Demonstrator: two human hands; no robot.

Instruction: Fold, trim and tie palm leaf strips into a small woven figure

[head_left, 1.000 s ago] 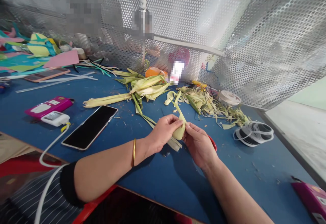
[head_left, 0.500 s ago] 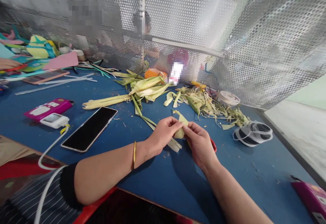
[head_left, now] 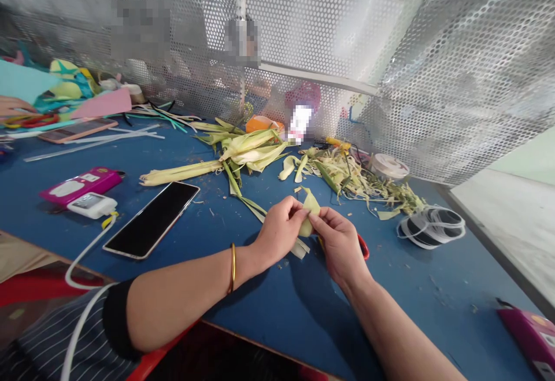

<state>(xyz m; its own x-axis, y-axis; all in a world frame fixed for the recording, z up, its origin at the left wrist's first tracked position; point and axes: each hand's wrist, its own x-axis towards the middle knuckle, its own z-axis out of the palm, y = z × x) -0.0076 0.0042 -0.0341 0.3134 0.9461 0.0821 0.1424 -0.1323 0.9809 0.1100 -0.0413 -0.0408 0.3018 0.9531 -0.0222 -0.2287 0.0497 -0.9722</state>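
Observation:
My left hand (head_left: 280, 232) and my right hand (head_left: 340, 244) meet over the blue table (head_left: 260, 306), both pinching a pale yellow-green folded leaf strip (head_left: 309, 214) between their fingertips. The strip's tip pokes up between the two hands. A flat pale strip (head_left: 298, 247) lies on the table just under them. Red scissor handles (head_left: 362, 246) peek out from under my right hand. A gold bangle sits on my left wrist.
A bundle of long leaves (head_left: 243, 152) and a heap of leaf scraps (head_left: 359, 181) lie behind my hands. A black phone (head_left: 151, 218), a pink device (head_left: 80, 182) and a white charger (head_left: 92, 204) sit left. Wire coils (head_left: 431, 225) lie right. Perforated metal screens stand behind.
The long upright end of the leaf strip has been folded down into a short compact piece between my fingers. Both hands have stayed in the same spot.

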